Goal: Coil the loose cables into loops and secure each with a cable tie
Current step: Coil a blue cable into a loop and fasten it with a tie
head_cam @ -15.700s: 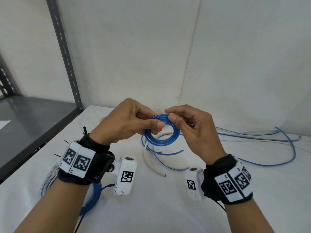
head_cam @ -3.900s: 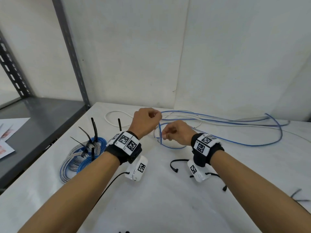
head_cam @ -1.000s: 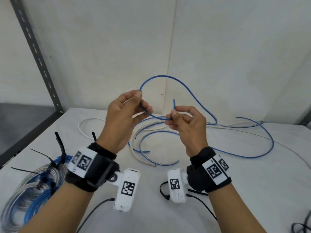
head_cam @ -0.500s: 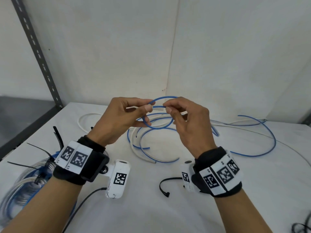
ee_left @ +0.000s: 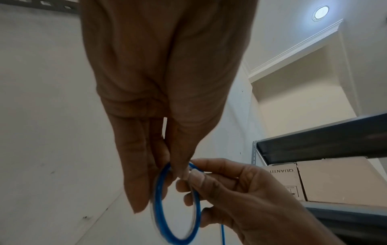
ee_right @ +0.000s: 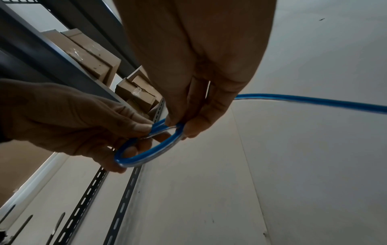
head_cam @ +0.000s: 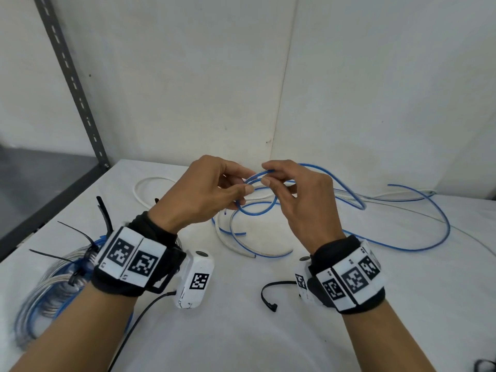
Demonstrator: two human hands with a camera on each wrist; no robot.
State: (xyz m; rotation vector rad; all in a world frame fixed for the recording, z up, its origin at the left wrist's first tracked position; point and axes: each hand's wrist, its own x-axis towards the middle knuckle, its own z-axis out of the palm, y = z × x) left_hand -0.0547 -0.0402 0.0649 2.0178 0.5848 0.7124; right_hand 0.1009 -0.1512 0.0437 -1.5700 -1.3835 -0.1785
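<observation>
At centre frame of the head view, above the white table, a blue cable is bent into 1 small loop held between both hands. Left hand pinches the loop's left side between thumb and fingertips; right hand pinches its top likewise. Its loose length trails to the right across the table. At lower centre lies 1 black cable tie; at lower left, a tied coil bundle.
</observation>
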